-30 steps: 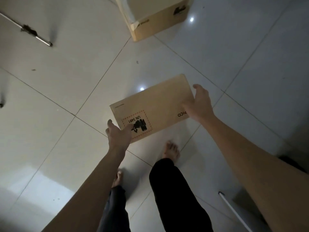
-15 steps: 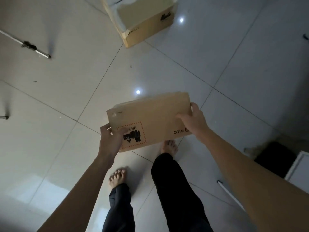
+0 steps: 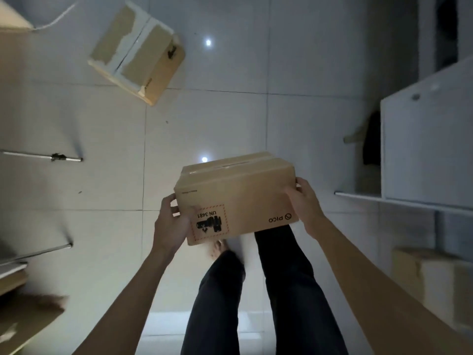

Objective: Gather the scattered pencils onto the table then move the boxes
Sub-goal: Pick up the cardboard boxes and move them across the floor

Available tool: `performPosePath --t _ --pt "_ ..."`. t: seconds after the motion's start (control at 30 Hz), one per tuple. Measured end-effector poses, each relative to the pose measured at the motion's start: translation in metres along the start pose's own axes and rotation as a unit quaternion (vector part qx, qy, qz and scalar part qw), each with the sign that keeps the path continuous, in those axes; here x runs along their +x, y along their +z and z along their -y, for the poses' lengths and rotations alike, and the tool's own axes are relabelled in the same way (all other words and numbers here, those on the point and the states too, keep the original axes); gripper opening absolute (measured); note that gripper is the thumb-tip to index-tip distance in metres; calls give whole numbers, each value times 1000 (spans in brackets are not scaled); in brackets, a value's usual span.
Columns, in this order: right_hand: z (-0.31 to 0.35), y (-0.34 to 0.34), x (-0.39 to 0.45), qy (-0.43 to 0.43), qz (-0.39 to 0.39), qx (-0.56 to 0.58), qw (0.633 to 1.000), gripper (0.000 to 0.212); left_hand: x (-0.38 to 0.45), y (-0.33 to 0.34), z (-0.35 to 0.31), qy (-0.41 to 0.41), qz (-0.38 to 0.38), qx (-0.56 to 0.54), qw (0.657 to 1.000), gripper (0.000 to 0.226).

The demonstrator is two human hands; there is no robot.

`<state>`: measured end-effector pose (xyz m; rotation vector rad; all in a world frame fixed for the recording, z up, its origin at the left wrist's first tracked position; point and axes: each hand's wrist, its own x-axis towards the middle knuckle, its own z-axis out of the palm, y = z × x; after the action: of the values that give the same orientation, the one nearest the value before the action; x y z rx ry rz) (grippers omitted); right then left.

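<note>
1. The left hand [image 3: 171, 226] grips the lower left corner of the cardboard box [image 3: 236, 198], its fingers curled round the left end and the thumb laid on the near face beside the red-bordered "UN 3481" label
2. The right hand [image 3: 305, 206] holds the right end of the same box, fingers wrapped over the edge, close to the "PICO" print, which reads upside down from here
3. The box is held up off the floor between the two hands, in front of the body and above the person's dark-trousered legs [image 3: 258, 290]; its top flaps are closed
4. A second cardboard box [image 3: 138, 56] with torn white tape across its top sits on the tiled floor [image 3: 76, 119], well apart, up and to the left
5. A white cabinet [image 3: 430, 139] stands at the right with another brown box [image 3: 432, 283] below it, dim and blurred
6. Thin metal rods [image 3: 46, 156] reach in from the left edge
</note>
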<state>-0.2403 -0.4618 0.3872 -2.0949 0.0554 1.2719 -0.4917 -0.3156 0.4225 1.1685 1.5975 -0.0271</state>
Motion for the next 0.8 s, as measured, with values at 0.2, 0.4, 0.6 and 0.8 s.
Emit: performPosePath --t 0.2,0.4,0.6,0.8 --pt "-86 -69 -50 62 -64 91 992 53 -67 47 3 16 47 63 997 42" --pt "-181 -164 -95 92 -122 118 981 54 -143 138 7 48 85 133 986 40" --pt "-277 -269 -148 108 -162 202 960 54 -223 245 22 108 131 202 965 43" --pt "-399 -376 -210 171 -263 309 898 53 -313 389 47 175 184 295 921 47"
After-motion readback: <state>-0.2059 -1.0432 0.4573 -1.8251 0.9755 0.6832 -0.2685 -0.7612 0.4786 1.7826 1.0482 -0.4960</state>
